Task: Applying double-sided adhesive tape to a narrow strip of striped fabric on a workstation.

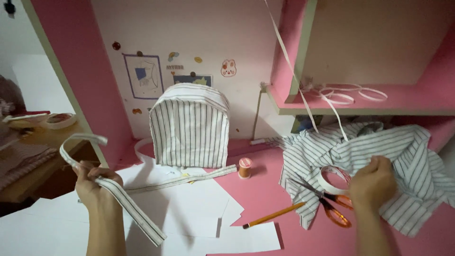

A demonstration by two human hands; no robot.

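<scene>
Head view: left hand (95, 186) grips striped strap (124, 201); right hand (374, 182) pinches tape roll (333, 179) beside scissors (327, 201); lift tape clear of the blades.

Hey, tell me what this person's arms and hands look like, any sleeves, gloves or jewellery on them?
Both forearms come up from the bottom edge bare, with no sleeve in view. The left hand and the right hand wear no gloves. No ring, watch or bracelet shows on either wrist or on the fingers in view, though the picture is slightly soft.
</scene>
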